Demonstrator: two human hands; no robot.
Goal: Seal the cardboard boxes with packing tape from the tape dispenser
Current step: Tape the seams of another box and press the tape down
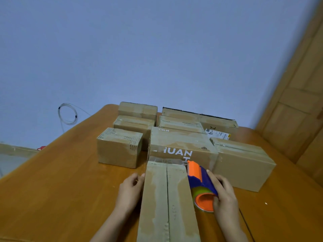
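The person is working on the long box lying nearest the camera on the wooden table, its top flaps meeting along a centre seam that is running away from the viewer. The seam is appearing untaped along the visible top. A strip of clear tape is stretching across the far end of this box, from its left corner toward the tape dispenser.

The right hand is gripping the orange-and-blue dispenser, fingers curling round its body, and is holding it against the right far corner of the box. The left hand is resting against the left side of the box, fingers relaxed and steadying it; it is pinching nothing that can be made out.

Judged step: the tape is being laid across the far end, probably at or near the point of cutting. The next move is likely calling for tearing the strip on the blade, pressing it flat, then running tape along the centre seam while the left hand is keeping the box from sliding.

The near end of the box is cut off by the frame edge. The blade and the tape's free end are hidden. Behind, other boxes are standing close together; glossy strips are showing on several, but whether all are sealed cannot be told.
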